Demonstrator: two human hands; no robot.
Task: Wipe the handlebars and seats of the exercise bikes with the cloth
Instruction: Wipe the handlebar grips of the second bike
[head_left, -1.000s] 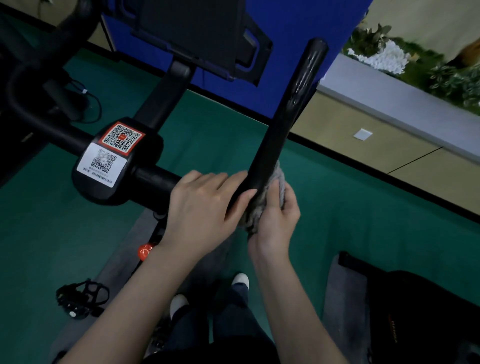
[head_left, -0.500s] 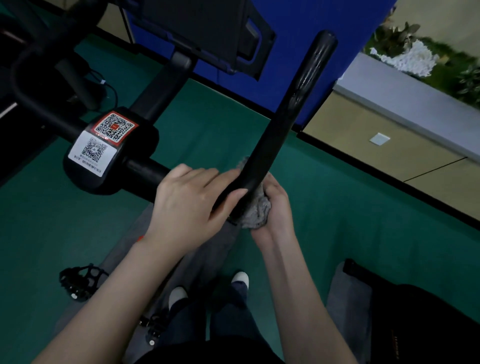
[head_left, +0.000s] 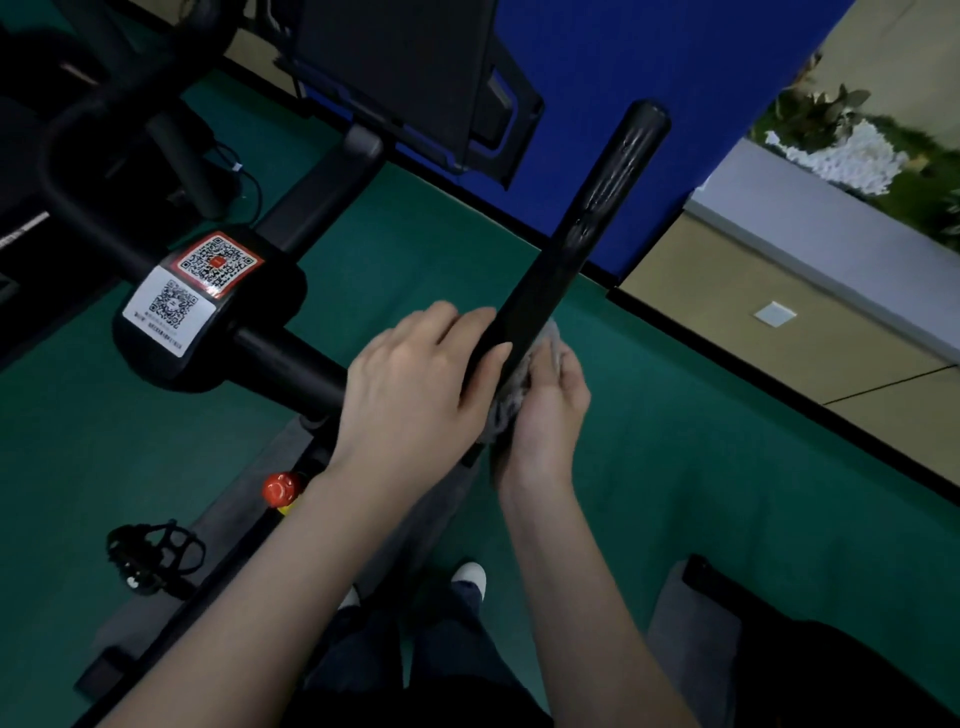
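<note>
Wiping the handlebar (head_left: 582, 234): right hand (head_left: 545, 410) presses the cloth (head_left: 511, 395) against its lower end, left hand (head_left: 410, 395) grips it; next, slide cloth toward the tip

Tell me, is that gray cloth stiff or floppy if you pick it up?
Probably floppy: the cloth is bunched and folded against the black handlebar under the right hand, so it bends easily. It looks fuzzy, so likely not slippery. It seems light, since one hand's grip holds it up. The left hand steadies the bar.
</note>
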